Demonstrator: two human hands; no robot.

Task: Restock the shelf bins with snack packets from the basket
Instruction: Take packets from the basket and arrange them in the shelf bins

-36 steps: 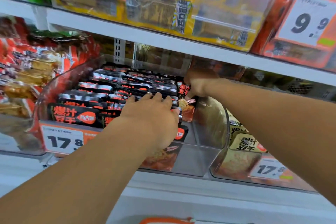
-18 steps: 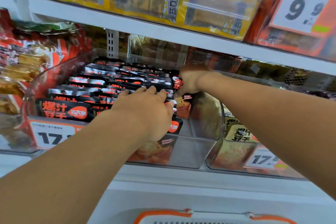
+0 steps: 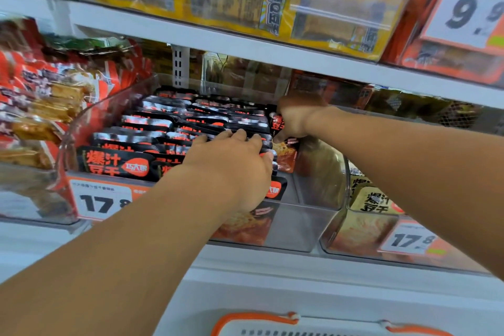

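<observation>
A: Head view. Your left hand point(image 3: 234, 163) lies palm-down on the black snack packets point(image 3: 174, 131) in the clear bin point(image 3: 321, 215). Fingers point(image 3: 241, 135) nearly straight, pressing on the right-hand stack. It grips nothing.

B: And my right?

A: Your right hand point(image 3: 296, 117) is further back, at the right end of the rows. Fingers curled round one upright black-and-red packet point(image 3: 277, 124), held just above the gap on the bin's right side.

B: How do the packets sit?

A: In rows leaning back, filling the left and middle of the bin. The right part of the bin shows bare clear floor. More packets stand below your left hand at the front, partly hidden.

B: Basket?

A: Only its white rim with orange handles point(image 3: 256, 319) shows at the bottom edge. Contents not visible.

B: Around the bin?

A: Price tag point(image 3: 101, 200) reading 17.8 on the bin's front left. Neighbouring bin point(image 3: 362, 229) to the right holds yellow packets with its own 17.8 tag. Red packs point(image 3: 41, 90) to the left. Upper shelf point(image 3: 245, 46) carries yellow packs and a 9.9 tag point(image 3: 469, 11).
</observation>
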